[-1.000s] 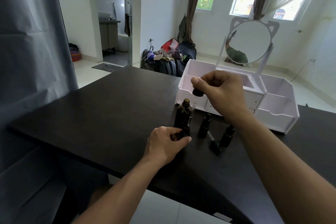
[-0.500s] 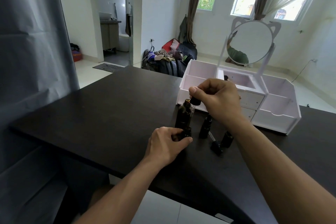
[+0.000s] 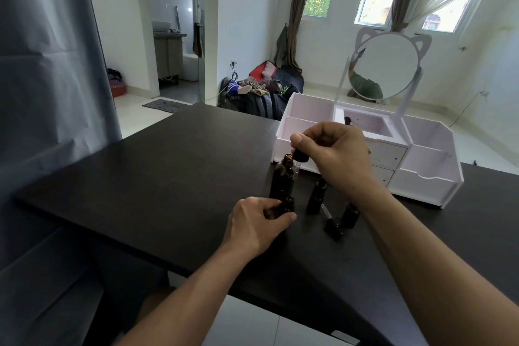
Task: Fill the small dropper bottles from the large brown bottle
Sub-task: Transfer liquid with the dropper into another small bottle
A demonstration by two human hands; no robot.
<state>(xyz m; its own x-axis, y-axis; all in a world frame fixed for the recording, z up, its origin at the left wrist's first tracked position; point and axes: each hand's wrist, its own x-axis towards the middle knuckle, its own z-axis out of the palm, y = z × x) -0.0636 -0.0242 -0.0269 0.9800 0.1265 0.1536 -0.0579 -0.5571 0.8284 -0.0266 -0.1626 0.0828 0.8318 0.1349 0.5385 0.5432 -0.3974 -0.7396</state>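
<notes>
The large brown bottle (image 3: 283,177) stands uncapped on the black table (image 3: 157,188). My right hand (image 3: 334,154) pinches a black dropper (image 3: 300,159) just right of its mouth, the glass tube pointing down alongside the bottle. In front of the large bottle, my left hand (image 3: 258,223) grips a small dropper bottle (image 3: 288,203) that stands on the table. Two more small capped bottles (image 3: 316,196) (image 3: 350,214) stand to the right. A loose dropper cap (image 3: 331,222) lies between them.
A white cosmetic organiser (image 3: 421,177) with drawers and a cat-ear mirror (image 3: 383,64) stands right behind the bottles. The table's near edge runs diagonally below my forearms. A grey curtain hangs at the left; bags lie on the floor beyond.
My right hand has lowered the dropper from well above the large bottle down to beside its mouth. My left hand has kept its hold on the small bottle.
</notes>
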